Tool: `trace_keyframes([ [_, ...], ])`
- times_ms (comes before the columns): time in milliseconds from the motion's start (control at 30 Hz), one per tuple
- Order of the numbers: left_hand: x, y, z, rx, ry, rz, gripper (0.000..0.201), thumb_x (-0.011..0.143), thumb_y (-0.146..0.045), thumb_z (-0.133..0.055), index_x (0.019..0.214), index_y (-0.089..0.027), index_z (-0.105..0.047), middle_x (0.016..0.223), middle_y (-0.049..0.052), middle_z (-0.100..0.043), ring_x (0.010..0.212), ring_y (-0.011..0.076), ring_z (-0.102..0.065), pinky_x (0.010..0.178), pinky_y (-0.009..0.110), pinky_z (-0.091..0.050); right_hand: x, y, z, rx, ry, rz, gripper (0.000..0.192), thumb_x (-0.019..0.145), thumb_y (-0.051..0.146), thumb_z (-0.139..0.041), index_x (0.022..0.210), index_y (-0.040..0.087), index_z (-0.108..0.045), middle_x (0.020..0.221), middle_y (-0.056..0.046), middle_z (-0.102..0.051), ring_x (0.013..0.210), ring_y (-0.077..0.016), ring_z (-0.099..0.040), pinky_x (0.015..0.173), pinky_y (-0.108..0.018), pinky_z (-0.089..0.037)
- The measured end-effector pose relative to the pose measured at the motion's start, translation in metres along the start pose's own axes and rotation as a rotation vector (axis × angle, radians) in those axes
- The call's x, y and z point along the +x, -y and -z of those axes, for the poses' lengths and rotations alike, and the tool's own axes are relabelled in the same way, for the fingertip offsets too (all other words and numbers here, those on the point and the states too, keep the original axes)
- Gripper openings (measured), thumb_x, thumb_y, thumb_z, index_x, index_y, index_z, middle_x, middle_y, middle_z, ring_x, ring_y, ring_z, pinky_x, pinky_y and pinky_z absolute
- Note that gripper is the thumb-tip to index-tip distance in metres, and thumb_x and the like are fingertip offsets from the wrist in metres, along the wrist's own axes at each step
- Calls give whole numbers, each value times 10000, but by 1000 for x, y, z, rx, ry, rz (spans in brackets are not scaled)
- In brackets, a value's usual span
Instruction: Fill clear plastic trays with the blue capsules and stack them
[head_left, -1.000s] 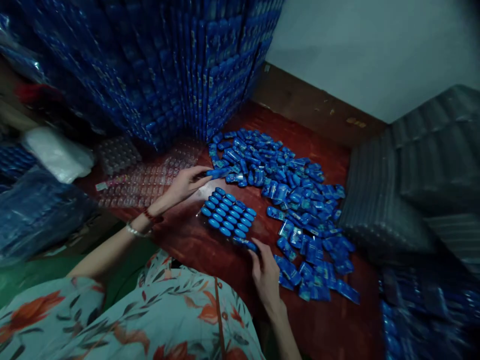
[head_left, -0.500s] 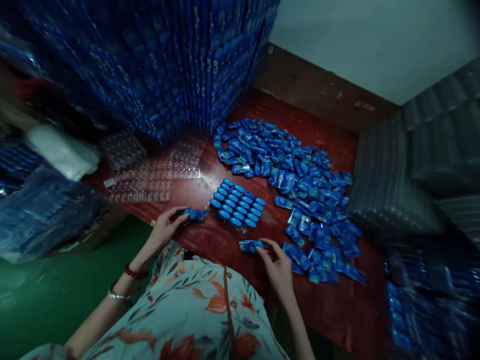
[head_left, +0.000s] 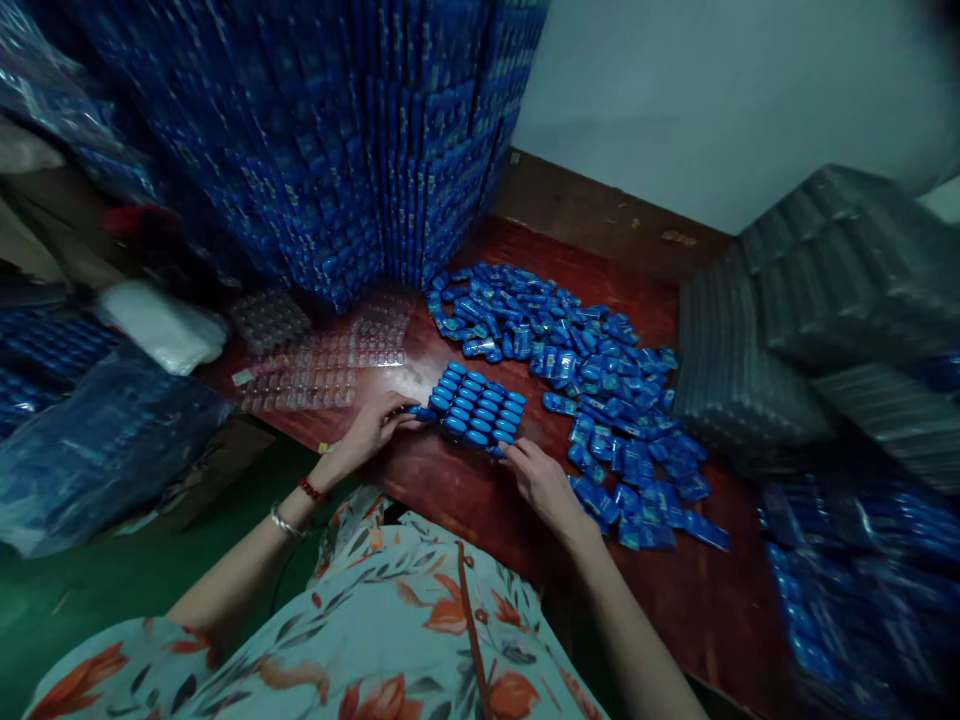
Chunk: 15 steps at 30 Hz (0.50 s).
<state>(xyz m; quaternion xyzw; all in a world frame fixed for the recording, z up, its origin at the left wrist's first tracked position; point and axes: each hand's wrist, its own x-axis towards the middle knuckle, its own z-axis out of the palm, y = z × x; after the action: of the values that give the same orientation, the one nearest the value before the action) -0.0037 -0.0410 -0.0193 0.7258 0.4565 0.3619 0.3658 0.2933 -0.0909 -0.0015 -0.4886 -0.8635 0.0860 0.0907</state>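
A clear tray of rows of glossy blue oval pieces [head_left: 480, 408] lies flat on the reddish-brown table [head_left: 390, 470] in front of me. At its left edge, my left hand [head_left: 369, 430] pinches a small blue packet [head_left: 422, 412]. My right hand [head_left: 541, 485] is at the tray's near right corner, its fingers closed on another small blue packet [head_left: 495, 452] that they mostly cover. To the right of the tray spreads a loose pile of similar blue packets [head_left: 585, 350].
Clear moulded trays [head_left: 315, 380] lie at the left of the table. Tall stacks of filled blue packs [head_left: 420, 150] rise behind. Grey stacked trays [head_left: 742, 350] stand on the right, above more blue packs [head_left: 847, 590]. A white plastic bundle [head_left: 165, 325] and bagged blue goods [head_left: 97, 440] are at the left.
Both hands have moved in to the tray with their packets, the left going right and the right going up and left. The head view has shifted slightly.
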Motion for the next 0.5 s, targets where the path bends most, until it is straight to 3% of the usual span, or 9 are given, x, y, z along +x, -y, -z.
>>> trace_keyframes([
  [100,0,-4,-7,191,146,-168,251,903,-197,-432,1094,-156,-590,971,87,-611,876,170,-579,788,294,-469,9,1,15,-29,120,-1,265,915,144,-395,1095,178,-587,944,-75,-583,827,-167,-557,677,-251,-444],
  [267,6,-11,-16,522,247,-263,285,890,-131,-408,1135,-167,-550,1024,87,-572,898,183,-529,805,312,-452,18,10,25,-116,231,-28,194,911,150,-423,981,199,-597,901,-47,-568,798,-159,-537,625,-241,-379],
  [500,26,-16,-9,444,410,-297,231,874,-118,-410,1013,-174,-585,1008,61,-583,865,163,-526,806,278,-435,20,15,17,-152,240,-11,197,911,142,-418,1011,203,-577,936,-54,-581,859,-167,-541,665,-251,-380],
])
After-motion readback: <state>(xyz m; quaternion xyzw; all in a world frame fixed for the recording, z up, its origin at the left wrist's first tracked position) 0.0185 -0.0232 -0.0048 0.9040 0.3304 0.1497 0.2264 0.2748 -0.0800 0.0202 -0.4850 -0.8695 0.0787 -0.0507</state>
